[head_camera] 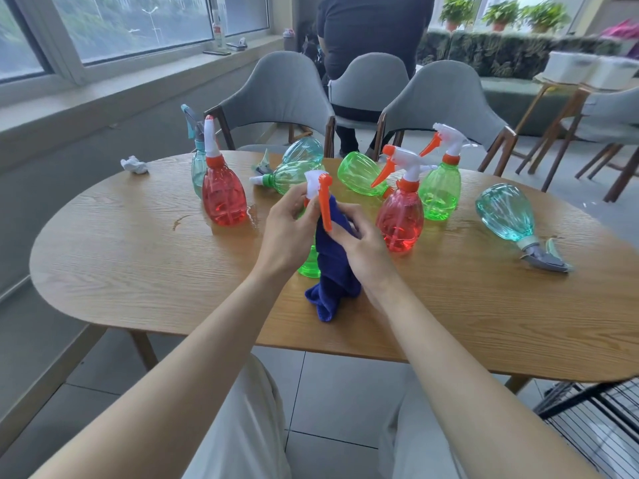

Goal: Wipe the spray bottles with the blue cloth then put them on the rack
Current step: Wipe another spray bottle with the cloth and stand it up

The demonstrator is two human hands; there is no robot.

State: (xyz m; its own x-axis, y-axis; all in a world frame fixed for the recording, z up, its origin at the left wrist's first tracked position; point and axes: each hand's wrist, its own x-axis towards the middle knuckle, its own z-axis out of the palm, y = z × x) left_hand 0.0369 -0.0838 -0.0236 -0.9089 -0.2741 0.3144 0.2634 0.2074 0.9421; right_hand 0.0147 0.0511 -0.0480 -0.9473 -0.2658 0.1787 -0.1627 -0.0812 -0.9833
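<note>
My left hand (288,229) grips the neck of a green spray bottle (310,266) with a white head and orange trigger, held upright over the table. My right hand (363,245) presses the blue cloth (333,271) around the bottle's body, hiding most of it; the cloth's tail rests on the wood. Two red bottles (224,198) (401,223) and a green one (440,193) stand on the table. Two green bottles (294,176) (361,174) and teal ones (506,214) (306,150) lie on their sides. A black wire rack (601,420) sits low at the right.
The oval wooden table (138,257) has wet patches near the red bottles and a crumpled white tissue (134,165) at its far left. A teal bottle (197,160) stands behind the left red one. Grey chairs (276,98) line the far side, where a person (370,39) stands.
</note>
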